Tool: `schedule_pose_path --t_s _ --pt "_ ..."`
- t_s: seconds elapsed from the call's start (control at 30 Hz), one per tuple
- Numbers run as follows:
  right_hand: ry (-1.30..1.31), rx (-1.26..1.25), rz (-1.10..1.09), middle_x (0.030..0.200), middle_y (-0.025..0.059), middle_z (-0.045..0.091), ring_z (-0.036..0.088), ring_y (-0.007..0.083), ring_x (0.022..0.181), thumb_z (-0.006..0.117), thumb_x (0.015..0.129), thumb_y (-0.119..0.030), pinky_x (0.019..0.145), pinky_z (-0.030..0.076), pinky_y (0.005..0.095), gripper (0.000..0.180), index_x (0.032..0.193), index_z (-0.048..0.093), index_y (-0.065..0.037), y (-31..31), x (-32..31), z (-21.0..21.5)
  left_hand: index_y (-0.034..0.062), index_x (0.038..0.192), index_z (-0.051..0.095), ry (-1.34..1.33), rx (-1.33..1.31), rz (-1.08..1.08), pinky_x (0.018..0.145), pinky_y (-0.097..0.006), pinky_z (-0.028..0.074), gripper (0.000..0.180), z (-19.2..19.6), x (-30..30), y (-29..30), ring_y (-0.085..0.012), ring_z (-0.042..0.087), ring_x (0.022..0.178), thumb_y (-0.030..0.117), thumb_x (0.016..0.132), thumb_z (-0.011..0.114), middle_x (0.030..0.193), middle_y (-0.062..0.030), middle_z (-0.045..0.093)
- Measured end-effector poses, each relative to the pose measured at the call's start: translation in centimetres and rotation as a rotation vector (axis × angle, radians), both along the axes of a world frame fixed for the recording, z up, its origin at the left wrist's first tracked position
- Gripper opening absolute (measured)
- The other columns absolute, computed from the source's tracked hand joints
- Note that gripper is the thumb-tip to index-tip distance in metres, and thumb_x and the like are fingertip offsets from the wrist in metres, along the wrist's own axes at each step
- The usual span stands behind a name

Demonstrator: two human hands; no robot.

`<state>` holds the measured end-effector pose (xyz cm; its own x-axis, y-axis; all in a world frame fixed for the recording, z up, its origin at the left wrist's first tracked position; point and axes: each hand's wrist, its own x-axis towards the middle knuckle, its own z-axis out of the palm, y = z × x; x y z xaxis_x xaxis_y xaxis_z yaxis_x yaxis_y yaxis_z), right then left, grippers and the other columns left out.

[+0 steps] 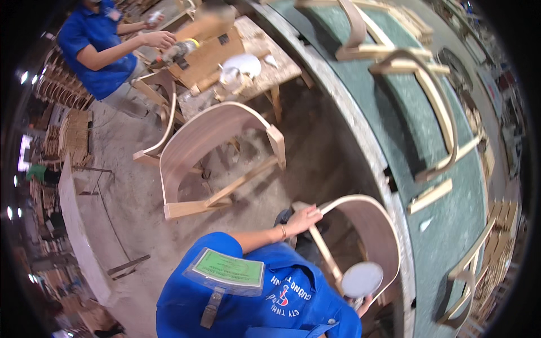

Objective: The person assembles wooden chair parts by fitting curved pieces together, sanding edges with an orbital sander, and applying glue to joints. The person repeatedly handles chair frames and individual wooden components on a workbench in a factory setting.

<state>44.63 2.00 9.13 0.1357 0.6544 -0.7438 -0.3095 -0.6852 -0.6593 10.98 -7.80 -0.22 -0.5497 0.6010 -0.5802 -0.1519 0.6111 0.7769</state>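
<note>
My left hand (302, 221) grips the near-left end of a curved wooden chair frame (378, 221), its fingers round the wood. The frame is a bent band with a pale edge and a straight crossbar (327, 250) between its ends. Close to its other end, my right hand (365, 306) is closed at the underside of a round whitish disc (362, 280). The disc hides most of that hand, and what lies beneath it cannot be made out.
Another curved chair frame (197, 132) stands on the floor ahead. A long green-topped table (403, 107) at the right bears several bent wood frames. At the upper left, a co-worker in blue (90, 50) stands by a workbench (282, 70) holding a power tool (177, 52).
</note>
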Motion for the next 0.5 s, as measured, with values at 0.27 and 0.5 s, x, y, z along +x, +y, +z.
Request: schedule_pose_path --t_s 0.27,0.5 --pt "0.104 0.047 0.410 0.103 0.0090 0.061 0.062 0.0177 0.075 0.067 0.081 -0.015 0.060 0.055 0.0333 0.056 0.132 0.047 -0.005 3.0 -3.9 2.0 -0.0079 0.143 0.034 -0.180 0.149 -0.115 0.097 -0.030 0.046 0.080 -1.2 -1.0 -3.4 -0.0171 0.058 0.113 0.038 0.087 0.070 0.126 -0.0156 0.060" --pt "-0.665 0.676 0.991 0.119 0.0130 0.057 0.057 0.0245 0.111 0.073 0.070 -0.015 0.093 0.047 0.0368 0.075 0.140 0.046 -0.014 5.8 -13.6 0.2 0.0105 0.147 0.035 0.166 0.087 -0.349 0.092 -0.039 0.049 0.086 -3.0 -1.1 -1.7 -0.0319 0.061 0.111 0.034 0.076 0.077 0.122 -0.0197 0.062"
